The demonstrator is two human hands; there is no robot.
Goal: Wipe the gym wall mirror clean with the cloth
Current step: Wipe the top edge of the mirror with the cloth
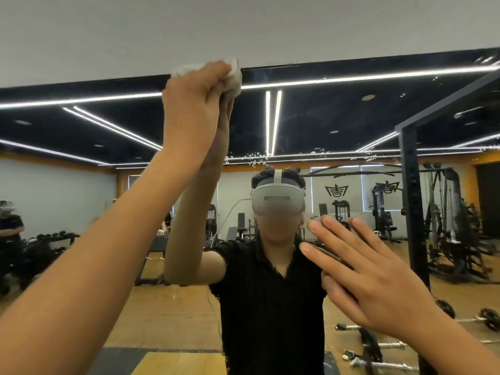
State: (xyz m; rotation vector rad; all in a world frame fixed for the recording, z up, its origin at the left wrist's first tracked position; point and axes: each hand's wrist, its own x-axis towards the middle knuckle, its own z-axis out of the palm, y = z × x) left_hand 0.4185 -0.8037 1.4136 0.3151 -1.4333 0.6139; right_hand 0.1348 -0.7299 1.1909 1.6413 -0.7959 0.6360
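The wall mirror (351,117) fills most of the view, and its top edge runs across the upper part of the frame. My left hand (193,109) is raised high and grips a bunched white cloth (234,77) against the glass right at that top edge. My right hand (362,269) lies flat on the mirror lower right, with its fingers straight and spread. Small droplets or specks dot the glass around the middle, near the reflected ceiling lights.
A white wall (243,23) lies above the mirror. The glass reflects a person in a black shirt and a headset, gym machines, a black rack, barbells on a wooden floor, and another person at the far left.
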